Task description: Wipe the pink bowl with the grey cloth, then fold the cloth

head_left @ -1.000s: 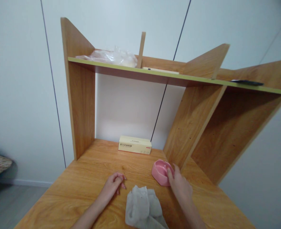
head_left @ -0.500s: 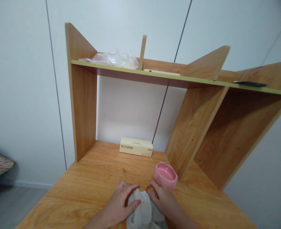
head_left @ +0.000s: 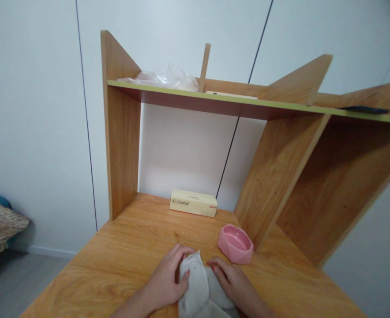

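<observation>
A pale grey cloth (head_left: 195, 287) lies bunched at the front of the wooden desk, its upper corner folded up to a point. My left hand (head_left: 168, 278) grips its left edge, thumb on the near face and fingers behind. On the right side, my right hand (head_left: 231, 278) is curled against the cloth, with thumb and forefinger drawn together at its edge; exactly how much fabric they pinch is hard to see. Just beyond my right hand stands a pink faceted ashtray (head_left: 235, 244), apart from the cloth.
A long cream box (head_left: 193, 203) with printed lettering sits at the back of the desk (head_left: 115, 256). Above it runs a shelf (head_left: 221, 102) bearing a clear plastic bag (head_left: 168, 79) and a flat dark item (head_left: 363, 109). Upright wooden panels (head_left: 281, 176) bound the right side.
The cloth's upper corner has risen into a point beside my left hand, and more of its flat face shows. My right hand has shifted slightly away from the left. The view has swung a little left.
</observation>
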